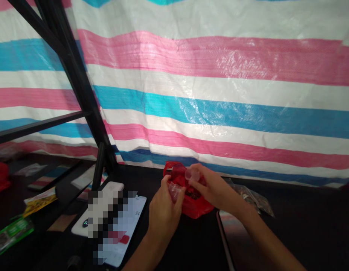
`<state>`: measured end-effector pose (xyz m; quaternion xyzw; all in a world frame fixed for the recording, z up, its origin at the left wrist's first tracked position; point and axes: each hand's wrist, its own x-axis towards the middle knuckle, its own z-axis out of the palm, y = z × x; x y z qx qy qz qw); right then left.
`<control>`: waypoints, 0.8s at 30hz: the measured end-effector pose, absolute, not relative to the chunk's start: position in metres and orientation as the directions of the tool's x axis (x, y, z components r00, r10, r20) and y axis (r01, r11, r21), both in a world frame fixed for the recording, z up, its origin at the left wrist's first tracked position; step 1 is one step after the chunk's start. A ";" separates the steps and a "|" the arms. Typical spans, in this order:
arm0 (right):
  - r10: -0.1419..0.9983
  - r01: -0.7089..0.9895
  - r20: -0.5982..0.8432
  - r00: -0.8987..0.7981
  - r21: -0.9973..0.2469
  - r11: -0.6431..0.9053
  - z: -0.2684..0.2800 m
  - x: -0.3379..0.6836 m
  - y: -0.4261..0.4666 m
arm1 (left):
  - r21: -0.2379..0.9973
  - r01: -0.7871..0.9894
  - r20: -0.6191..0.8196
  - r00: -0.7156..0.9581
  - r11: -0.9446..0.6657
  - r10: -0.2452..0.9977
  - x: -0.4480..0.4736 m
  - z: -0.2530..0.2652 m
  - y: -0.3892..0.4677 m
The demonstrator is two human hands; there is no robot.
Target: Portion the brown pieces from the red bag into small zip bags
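Note:
A red plastic bag (197, 209) lies open on the black tabletop, with small dark bits (192, 194) visible inside it. Over its left side, my left hand (165, 205) is closed around a crinkled clear plastic piece (174, 191), perhaps a small bag. My right hand (209, 184) reaches over the bag from the right. Between its thumb and fingers it pinches a small, clear, round cup-like piece (192, 175). The bag's inside is partly hidden by both hands.
Left stand a lit phone (134, 222) and a white power bank (112, 188), partly pixelated. A dark-screened tablet or phone (236, 237) lies under my right forearm, near a clear packet (259, 201). A black metal frame (78, 86) rises left, before striped sheeting (219, 90).

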<state>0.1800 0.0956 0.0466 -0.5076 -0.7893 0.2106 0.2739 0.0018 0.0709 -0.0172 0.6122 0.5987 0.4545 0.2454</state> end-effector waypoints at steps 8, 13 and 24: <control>0.903 0.870 -0.018 -0.430 -0.277 0.408 0.026 0.160 0.090 | 0.966 0.257 0.049 -0.190 0.002 0.981 0.020 -0.032 0.069; 0.921 0.904 -0.067 -0.384 -0.230 0.361 0.035 0.159 0.081 | 0.975 -0.214 0.006 -0.256 -0.063 0.967 0.029 -0.037 0.073; 0.950 0.963 -0.174 -0.261 -0.116 0.244 0.040 0.177 0.075 | 0.938 -0.330 -0.186 -0.210 0.110 0.960 0.016 -0.036 0.081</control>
